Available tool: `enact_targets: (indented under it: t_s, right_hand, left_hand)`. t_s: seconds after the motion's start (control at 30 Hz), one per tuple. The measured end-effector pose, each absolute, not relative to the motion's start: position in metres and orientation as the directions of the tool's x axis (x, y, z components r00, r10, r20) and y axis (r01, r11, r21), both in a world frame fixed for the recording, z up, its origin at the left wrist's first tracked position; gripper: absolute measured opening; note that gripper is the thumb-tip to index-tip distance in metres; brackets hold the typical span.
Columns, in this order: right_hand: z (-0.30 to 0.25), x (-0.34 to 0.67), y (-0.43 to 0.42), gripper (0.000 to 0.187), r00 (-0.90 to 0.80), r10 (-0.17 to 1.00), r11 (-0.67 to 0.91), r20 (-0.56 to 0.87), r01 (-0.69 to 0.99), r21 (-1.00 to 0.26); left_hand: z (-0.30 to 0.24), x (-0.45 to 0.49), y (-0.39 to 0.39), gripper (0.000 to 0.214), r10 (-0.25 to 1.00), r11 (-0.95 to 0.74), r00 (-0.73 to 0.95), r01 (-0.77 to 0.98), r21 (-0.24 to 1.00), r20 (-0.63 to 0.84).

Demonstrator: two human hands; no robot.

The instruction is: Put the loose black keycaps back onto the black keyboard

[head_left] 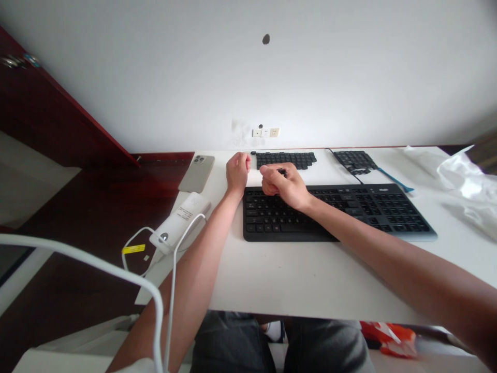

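Note:
A black keyboard (303, 227) lies across the white table. Above its left part is my right hand (285, 185), fingers curled closed around a small black piece (282, 172), most of it hidden in the grip. Just beyond the keyboard's upper left corner rests my left hand (237, 172), closed in a loose fist; whatever its fingers may hold is hidden. Loose black keycaps (289, 159) are laid out in rows behind both hands, near the wall. A second group of black keycaps (355, 160) sits farther right.
A phone (197, 173) and a white power bank (180, 220) with a white cable (157, 295) are at the left. A blue tool (396, 180) lies behind the keyboard. Clear plastic wrapping (462, 171) is at the right. Wall sockets (266, 132) are above the table (287, 274).

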State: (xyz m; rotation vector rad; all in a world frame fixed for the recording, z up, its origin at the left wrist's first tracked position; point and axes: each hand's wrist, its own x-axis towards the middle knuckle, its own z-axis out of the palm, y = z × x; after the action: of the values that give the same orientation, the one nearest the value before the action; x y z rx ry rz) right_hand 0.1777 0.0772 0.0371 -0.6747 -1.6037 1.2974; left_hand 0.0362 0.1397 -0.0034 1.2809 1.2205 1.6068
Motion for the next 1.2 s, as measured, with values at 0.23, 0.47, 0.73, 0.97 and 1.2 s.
enact_targets:
  t_s: [0.23,0.47,0.73,0.97,1.2]
  right_hand:
    - [0.031,0.176,0.082,0.054,-0.422,0.864,0.21,0.273,-0.19,-0.959]
    - [0.035,0.179,0.093,0.055,-0.375,0.924,-0.099,0.069,-0.411,-0.906]
    - [0.031,0.184,0.099,0.051,-0.384,0.923,-0.19,0.011,-0.483,-0.855]
    - [0.047,0.185,0.096,0.057,-0.334,0.94,-0.092,0.07,-0.447,-0.89]
    - [0.041,0.175,0.084,0.057,-0.369,0.915,0.038,0.163,-0.325,-0.945]
  left_hand:
    - [-0.001,0.037,0.14,0.027,0.939,-0.255,-0.241,-0.012,0.967,0.244]
    - [-0.005,0.039,0.143,0.024,0.951,-0.218,-0.248,-0.115,0.969,0.185]
    - [-0.01,0.038,0.146,0.029,0.95,-0.231,-0.245,-0.123,0.965,0.196]
    - [-0.007,0.039,0.143,0.029,0.95,-0.231,-0.238,-0.097,0.968,0.203]
    - [-0.003,0.038,0.141,0.028,0.95,-0.215,-0.237,-0.02,0.976,0.204]
